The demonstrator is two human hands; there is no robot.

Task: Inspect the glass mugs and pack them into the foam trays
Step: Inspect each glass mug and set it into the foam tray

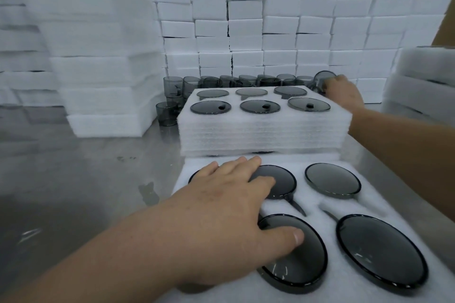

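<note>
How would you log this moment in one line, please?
left hand: flat on packed mugs | right hand: grips loose mug beside far tray

Bright, even overhead light; shadows soft. Steel table (73, 179) shows dull reflections and a pale glare streak at left. Foam stack (93, 39) at left smeared by blur — the far right hand (343, 93) likewise soft. Wide-angle distortion bends the edges.
</note>
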